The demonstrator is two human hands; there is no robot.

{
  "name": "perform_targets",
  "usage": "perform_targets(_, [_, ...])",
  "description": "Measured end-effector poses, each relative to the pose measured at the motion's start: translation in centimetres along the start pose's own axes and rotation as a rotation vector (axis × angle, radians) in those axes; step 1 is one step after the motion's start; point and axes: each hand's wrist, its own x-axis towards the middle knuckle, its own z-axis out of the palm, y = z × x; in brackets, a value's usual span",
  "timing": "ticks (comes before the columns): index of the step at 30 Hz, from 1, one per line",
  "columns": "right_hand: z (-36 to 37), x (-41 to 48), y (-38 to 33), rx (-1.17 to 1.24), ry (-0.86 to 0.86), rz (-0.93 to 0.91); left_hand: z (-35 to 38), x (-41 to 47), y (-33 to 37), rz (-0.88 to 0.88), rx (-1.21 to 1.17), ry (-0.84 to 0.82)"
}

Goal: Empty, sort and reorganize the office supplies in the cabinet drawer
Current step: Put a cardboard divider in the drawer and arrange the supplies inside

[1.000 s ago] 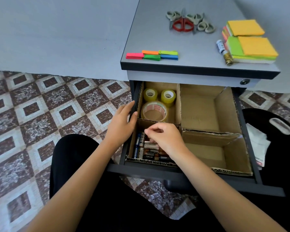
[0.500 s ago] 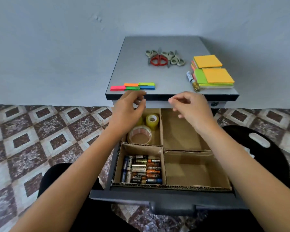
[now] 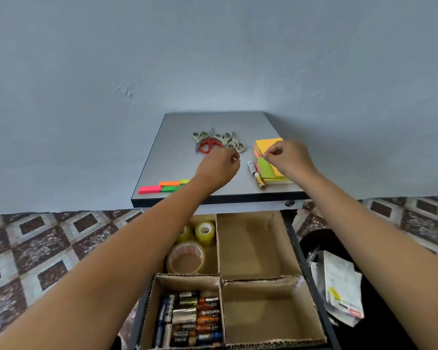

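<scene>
Obs.: both your hands are out of the open dark cabinet drawer [image 3: 299, 248]. A second ago the right hand was down among the mixed cylindrical batteries [image 3: 190, 317] in the front-left cardboard compartment, and the left hand rested on the drawer's left edge. Half a second ago both were at the front lip. Now both are up over the grey table [image 3: 177, 147].

Left hand [image 3: 219, 168]: fingers curled, just in front of the pile of grey- and red-handled scissors [image 3: 211, 138]. Whether it touches them, you cannot tell from here.

Right hand [image 3: 287, 157]: thumb and forefinger drawn together over the stack of orange, yellow and green sticky-note pads [image 3: 264, 169]. Whether they pinch a pad edge, cannot tell.

Unmoved:
- The batteries lie lined up in their compartment.
- The rolls of clear and yellow tape [image 3: 186, 246] sit in the back-left one.
- The neon sticky flag strips [image 3: 149, 189] and the white-and-gold marker [image 3: 254, 173] are on the table.

Reading: the battery step looks finished. The back-right cardboard compartment [image 3: 250, 246] and the front-right cardboard compartment [image 3: 266, 311] show bare cardboard. You appear to be fetching the next group to fill one.
</scene>
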Motion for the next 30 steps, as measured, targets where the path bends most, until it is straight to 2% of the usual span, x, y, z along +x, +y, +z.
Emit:
perform_targets(7, [-0.2,1.2,0.6,-0.038,-0.034,0.007,2.7,3.9,1.8,-0.243,-0.005,-0.193])
perform_targets(11, [0.0,0.6,1.1,-0.053,-0.066,-0.010,3.5,5.2,1.8,-0.400,-0.133,-0.246])
perform_targets(17, [0.1,-0.2,1.5,-0.116,-0.111,-0.053,2.9,6.3,2.7,-0.534,-0.244,-0.454])
perform_targets(21, [0.5,-0.9,1.0,-0.260,-0.136,-0.096,2.4,6.3,3.2,-0.598,-0.193,-0.600])
perform_targets(24, [1.5,-2.0,0.6,-0.370,-0.144,-0.085,2.5,6.0,3.0,-0.574,-0.162,-0.604])
perform_targets(30, [3.5,-3.8,0.4,-0.501,-0.135,-0.101,2.4,5.1,2.0,-0.494,-0.235,-0.483])
